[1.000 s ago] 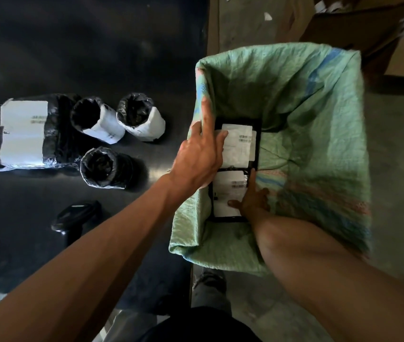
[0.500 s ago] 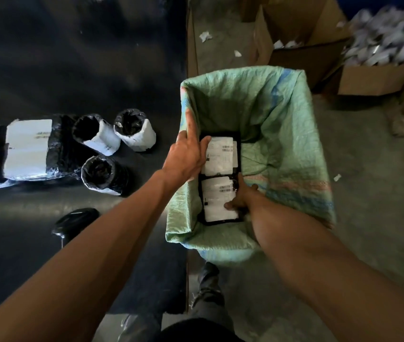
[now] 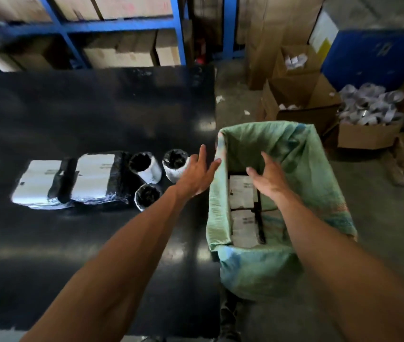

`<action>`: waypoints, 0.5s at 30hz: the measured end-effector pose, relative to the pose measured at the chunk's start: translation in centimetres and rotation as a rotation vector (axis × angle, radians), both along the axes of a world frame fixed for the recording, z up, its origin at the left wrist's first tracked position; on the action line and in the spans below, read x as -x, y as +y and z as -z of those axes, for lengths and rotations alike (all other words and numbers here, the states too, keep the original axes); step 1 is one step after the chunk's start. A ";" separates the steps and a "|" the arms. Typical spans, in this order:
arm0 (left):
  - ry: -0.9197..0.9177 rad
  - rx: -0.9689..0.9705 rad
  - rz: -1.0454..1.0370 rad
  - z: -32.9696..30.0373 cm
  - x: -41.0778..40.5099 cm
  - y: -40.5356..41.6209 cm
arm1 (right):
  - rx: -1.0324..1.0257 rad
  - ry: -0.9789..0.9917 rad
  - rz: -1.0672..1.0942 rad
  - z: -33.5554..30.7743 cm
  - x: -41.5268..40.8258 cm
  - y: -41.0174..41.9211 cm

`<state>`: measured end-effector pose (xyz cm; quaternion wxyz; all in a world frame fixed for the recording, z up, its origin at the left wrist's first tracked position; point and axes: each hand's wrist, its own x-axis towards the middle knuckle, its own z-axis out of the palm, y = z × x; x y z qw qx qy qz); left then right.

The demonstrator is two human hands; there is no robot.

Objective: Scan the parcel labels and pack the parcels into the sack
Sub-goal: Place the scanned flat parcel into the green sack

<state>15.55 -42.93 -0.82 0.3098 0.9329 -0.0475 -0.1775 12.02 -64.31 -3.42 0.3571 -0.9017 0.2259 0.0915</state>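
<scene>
A green woven sack point(image 3: 316, 169) stands open on the floor beside the black table point(image 3: 85, 107). Two flat black parcels with white labels point(image 3: 241, 193) lie inside it, along its left wall. My right hand point(image 3: 268, 177) hovers open over the sack's mouth, holding nothing. My left hand point(image 3: 197, 176) is open with spread fingers just left of the sack's rim, above the table edge. On the table sit two flat black parcels with large white labels point(image 3: 67, 178) and three small round black-and-white parcels point(image 3: 146, 166).
Open cardboard boxes point(image 3: 302, 99) with white scraps stand on the floor behind the sack, next to a blue panel point(image 3: 373, 58). Blue shelving point(image 3: 112, 23) stacked with cartons runs behind the table. My shoe point(image 3: 228, 317) is below the sack.
Both hands have lifted off the parcels and out of the sack, fingers spreading. The view has tilted up, revealing shelving and boxes; the scanner on the table is out of view.
</scene>
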 end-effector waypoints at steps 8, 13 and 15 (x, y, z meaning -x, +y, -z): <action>-0.182 -0.030 -0.154 -1.8 -2.2 15.6 | 0.039 -0.248 -0.200 -8.0 -2.1 12.5; -0.187 -0.152 -0.198 -0.1 -3.0 26.0 | 0.013 -0.179 -0.291 -7.7 -0.2 23.5; -0.147 -0.237 -0.170 0.5 -3.3 29.3 | 0.046 -0.129 -0.393 -6.9 1.0 27.8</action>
